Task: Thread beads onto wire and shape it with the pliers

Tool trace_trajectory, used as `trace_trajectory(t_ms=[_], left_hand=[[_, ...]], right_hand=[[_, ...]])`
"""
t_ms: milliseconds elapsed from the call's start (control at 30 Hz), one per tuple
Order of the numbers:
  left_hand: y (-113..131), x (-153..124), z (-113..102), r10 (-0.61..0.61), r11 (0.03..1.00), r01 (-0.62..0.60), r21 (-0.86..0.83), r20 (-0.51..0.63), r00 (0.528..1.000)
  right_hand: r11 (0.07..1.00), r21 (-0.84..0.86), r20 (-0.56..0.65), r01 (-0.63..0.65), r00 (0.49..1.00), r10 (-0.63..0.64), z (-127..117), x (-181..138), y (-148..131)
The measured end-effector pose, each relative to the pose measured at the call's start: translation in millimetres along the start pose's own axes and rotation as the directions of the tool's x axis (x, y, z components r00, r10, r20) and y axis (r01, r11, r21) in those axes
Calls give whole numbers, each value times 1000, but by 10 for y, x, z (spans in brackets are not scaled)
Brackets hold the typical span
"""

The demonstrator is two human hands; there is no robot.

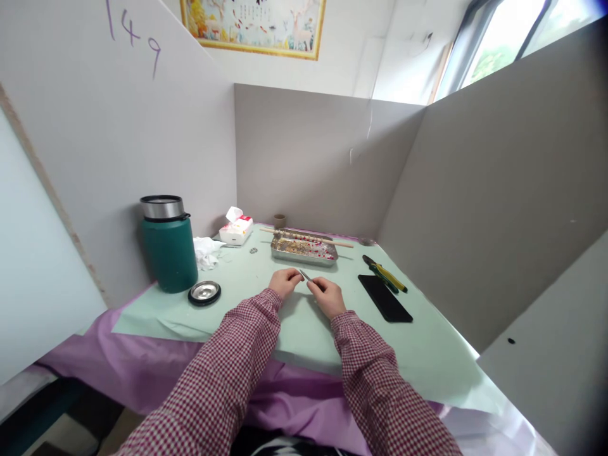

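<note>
Strip (pixel 305 275) spans left hand (pixel 285 282), right hand (pixel 327 297) mid-mat (pixel 418 345).

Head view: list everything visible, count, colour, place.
flask: 1, dark green, steel rim, table left
lid: 1, black and steel, before the flask
tissue pack: 1, white-red, back left
crumpled tissue: 1, white, beside the flask
tray: 1, silver, back centre, holding small bits
stick: 1, wooden, across the tray's far edge
cup: 1, brown, behind the tray
pliers: 1, green-yellow handles, right
phone: 1, black, beside the pliers
mat: 1, pale green, over purple cloth
thin metal piece: 1, silver, pinched between both hands
left hand: 1, fingertips on the piece, checked sleeve
right hand: 1, fingertips on the piece, checked sleeve
</note>
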State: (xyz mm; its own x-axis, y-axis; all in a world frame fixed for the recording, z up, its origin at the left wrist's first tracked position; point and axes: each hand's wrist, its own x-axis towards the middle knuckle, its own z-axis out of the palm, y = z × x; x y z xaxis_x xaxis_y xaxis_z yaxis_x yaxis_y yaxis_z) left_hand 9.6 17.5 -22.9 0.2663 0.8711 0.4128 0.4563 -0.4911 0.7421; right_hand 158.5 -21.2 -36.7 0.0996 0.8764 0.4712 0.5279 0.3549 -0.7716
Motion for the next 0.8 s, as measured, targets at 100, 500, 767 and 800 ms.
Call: trace_trajectory(t_ms=[100,500,767,800], left_hand=[[10,-7,-1,17,999,-16,-38,23,1000],[40,-31,-21,-8,1000,9,-11,26,1000],[39,-23,-24,54,999,-54,-6,22,998],[40,-21,-25,48,999,-48,14,16,999]], right_hand=[[998,46,7,-33,999,33,4,8,35],[984,139,82,-113,991,103,-45,13,26],[997,61,67,-53,997,49,-58,-11,6],[1000,10,42,-5,999,4,-51,-18,4]])
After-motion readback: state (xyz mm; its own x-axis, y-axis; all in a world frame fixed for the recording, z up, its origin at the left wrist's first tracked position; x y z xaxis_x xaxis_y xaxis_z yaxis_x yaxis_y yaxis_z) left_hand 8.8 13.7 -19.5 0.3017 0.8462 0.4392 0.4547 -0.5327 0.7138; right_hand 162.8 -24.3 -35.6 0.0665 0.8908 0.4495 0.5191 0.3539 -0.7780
